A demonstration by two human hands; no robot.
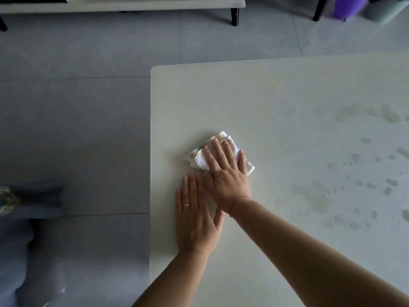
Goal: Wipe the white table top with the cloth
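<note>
Table top [287,96], white, with blotchy stains [316,196] on its right part. Left hand [195,218], flat, fingers straight, palm down near the table's left edge. Right hand [228,173], fingers straight, pressing on cloth [199,159]. Cloth, crumpled, white, printed, on table under right hand's fingers.

Grey tiled floor [88,103] all around, light dim; up top a low white unit [132,5] on black legs, something purple [347,5] far right.

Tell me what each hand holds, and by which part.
Nothing is held. The right hand presses flat on top of the cloth, fingers straight; the left hand rests flat on the bare table top.
</note>
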